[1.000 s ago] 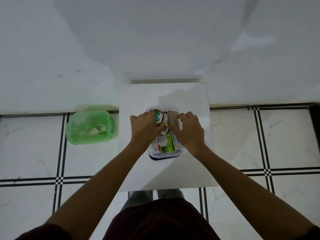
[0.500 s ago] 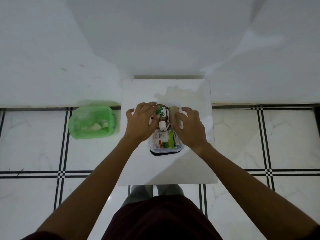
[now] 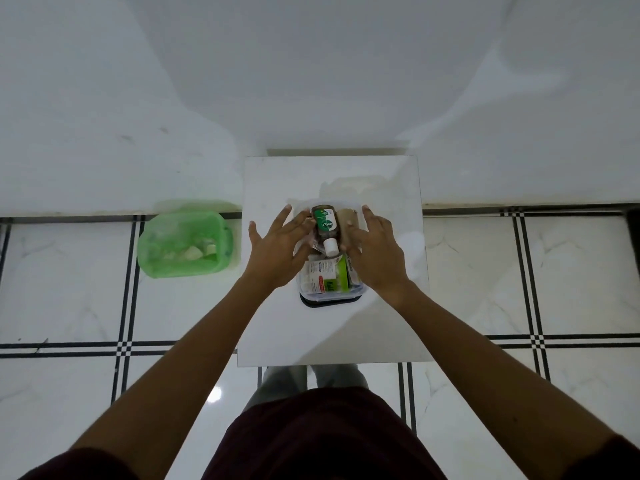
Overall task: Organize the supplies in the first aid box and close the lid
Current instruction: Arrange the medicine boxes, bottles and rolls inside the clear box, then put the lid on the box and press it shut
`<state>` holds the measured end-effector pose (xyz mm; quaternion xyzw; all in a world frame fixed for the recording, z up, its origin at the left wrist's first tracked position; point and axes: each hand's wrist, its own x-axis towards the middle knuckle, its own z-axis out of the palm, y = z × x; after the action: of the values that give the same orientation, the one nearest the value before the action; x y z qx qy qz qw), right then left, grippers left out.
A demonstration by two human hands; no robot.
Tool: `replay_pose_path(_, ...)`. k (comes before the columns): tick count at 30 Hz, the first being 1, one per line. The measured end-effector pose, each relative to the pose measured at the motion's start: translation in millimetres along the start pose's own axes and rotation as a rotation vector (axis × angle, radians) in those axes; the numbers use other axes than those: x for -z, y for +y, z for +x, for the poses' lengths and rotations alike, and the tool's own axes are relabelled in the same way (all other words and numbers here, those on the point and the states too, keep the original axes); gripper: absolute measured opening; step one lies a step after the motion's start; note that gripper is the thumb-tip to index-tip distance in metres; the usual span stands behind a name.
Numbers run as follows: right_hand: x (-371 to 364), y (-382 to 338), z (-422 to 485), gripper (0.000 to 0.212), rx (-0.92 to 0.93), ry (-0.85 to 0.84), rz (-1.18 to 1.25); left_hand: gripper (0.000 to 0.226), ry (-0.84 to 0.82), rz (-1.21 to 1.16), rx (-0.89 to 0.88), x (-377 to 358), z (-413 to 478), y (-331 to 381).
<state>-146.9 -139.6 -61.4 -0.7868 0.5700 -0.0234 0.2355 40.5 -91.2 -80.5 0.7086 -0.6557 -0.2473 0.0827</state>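
Head view: looking straight down, both bare forearms reaching in over a small square white table (image 3: 381, 323).
Left hand (image 3: 277, 251): flat, fingers spread wide, gripping nothing, hovering over the box's left edge.
Right hand (image 3: 375, 252): palm down, fingers loosely extended, holding nothing, covering the box's right side.
Clear plastic first aid box (image 3: 330, 296): mid-table, lid off, packed with cartons.
Brown green-labelled antiseptic bottle (image 3: 324, 225): lying between the hands, white cap toward the person.
Green plastic bin (image 3: 183, 244): on the tiled floor, left of the table.
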Motion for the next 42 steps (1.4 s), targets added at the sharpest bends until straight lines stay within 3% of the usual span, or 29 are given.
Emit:
replay_pose_path(3,6.4,1.7,-5.2,0.035,0.002,0.011,0.056,0.046,0.143,-0.200,0.053,1.4,-7.2,1.5)
replay_pose_path(5,4.1,6.7,-9.9,0.039,-0.049,0.019,0.169,0.050,0.221,-0.394,0.213,0.9,-13.1,5.5)
replay_pose_path(8,-1.5,10.4,-18.9,0.049,-0.180,0.027,0.373,0.042,0.113,-0.593,0.463,-1.8,-18.0,10.5)
replay_pose_path(10,-0.3,9.1,-24.2,0.046,-0.258,0.010,0.434,0.032,0.023,-0.684,0.489,-2.8,-20.7,13.5)
replay_pose_path(17,2.1,14.3,-23.8,0.025,-0.294,0.003,0.466,0.035,-0.225,-0.752,0.554,11.4,-14.3,21.0)
replay_pose_path(20,-7.2,33.4,-16.4,0.024,-0.539,-0.032,0.657,0.029,-0.235,-0.701,0.499,20.1,-14.6,21.6)
replay_pose_path(22,-17.2,46.1,-18.0,0.021,-0.658,-0.062,0.579,0.025,-0.199,-0.671,0.469,24.2,-21.8,20.7)
replay_pose_path(28,-43.9,41.3,-31.7,0.055,-0.513,-0.248,0.365,0.029,-0.101,-0.690,0.446,31.1,-45.6,4.9)
replay_pose_path(33,-62.7,45.5,-32.0,0.036,-0.521,-0.264,0.272,0.032,-0.073,-0.737,0.516,33.6,-54.4,-6.4)
replay_pose_path(36,-60.2,49.7,-31.7,0.040,-0.473,-0.304,0.301,0.033,-0.067,-0.751,0.536,32.2,-57.6,-13.1)
replay_pose_path(38,-47.7,52.6,-33.4,0.034,-0.465,-0.305,0.433,0.032,-0.065,-0.748,0.533,30.6,-59.4,-16.2)
replay_pose_path(42,-3.9,56.6,-39.7,0.006,-0.626,-0.257,0.946,0.032,-0.069,-0.768,0.538,26.1,-58.3,-16.0)
